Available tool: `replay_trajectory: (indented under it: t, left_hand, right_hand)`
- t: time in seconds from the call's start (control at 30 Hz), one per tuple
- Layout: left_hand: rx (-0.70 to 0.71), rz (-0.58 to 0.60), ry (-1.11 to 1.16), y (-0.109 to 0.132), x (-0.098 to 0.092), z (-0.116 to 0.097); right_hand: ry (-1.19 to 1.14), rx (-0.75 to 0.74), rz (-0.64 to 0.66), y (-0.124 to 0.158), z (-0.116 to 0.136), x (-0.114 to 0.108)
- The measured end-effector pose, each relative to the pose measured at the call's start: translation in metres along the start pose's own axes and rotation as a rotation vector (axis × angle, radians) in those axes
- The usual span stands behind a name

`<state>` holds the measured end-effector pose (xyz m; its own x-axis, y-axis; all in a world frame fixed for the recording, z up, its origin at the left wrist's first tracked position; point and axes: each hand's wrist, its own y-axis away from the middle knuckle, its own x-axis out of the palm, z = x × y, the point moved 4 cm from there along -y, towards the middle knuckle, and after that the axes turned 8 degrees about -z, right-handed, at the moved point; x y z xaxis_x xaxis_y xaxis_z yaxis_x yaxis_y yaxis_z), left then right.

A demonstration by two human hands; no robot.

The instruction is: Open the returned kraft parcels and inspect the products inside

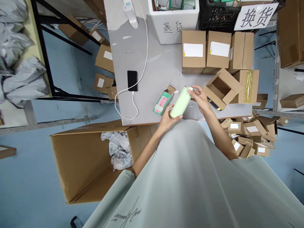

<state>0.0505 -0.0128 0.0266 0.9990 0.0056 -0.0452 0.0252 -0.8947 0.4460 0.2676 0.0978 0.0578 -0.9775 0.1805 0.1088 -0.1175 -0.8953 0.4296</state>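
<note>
A pale green bottle (180, 103) is held tilted over the front edge of the table, between my two hands. My left hand (168, 119) curls around its lower end. At the top end, the fingers and thumb of my right hand (199, 97) grip the cap. Just left of the bottle lies a green and pink product box (163, 100) with its top flap open. Right of my right hand, an opened cardboard box (222, 88) rests tilted on the table.
On the grey table (163, 66) lie a black phone (132, 80) and its white cable. Several closed cartons (193, 52) stand at the back right, behind them a white bin (174, 27) and a black crate (218, 17). A large carton (83, 164) with crumpled plastic sits below left.
</note>
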Motion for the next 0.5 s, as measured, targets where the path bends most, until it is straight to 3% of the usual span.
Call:
replay_trajectory:
  t: [0.17, 0.37, 0.5]
  left_hand:
    - [-0.058, -0.007, 0.062, 0.004, -0.01, -0.016]
    - [-0.367, 0.341, 0.447, 0.01, -0.005, -0.016]
    - [-0.542, 0.415, 0.633, 0.013, 0.003, -0.008]
  right_hand:
    - [0.012, -0.015, 0.021, 0.002, -0.001, -0.005]
    - [-0.042, -0.006, 0.156, 0.004, 0.009, -0.003]
    - [-0.166, 0.013, 0.349, 0.013, 0.021, -0.001]
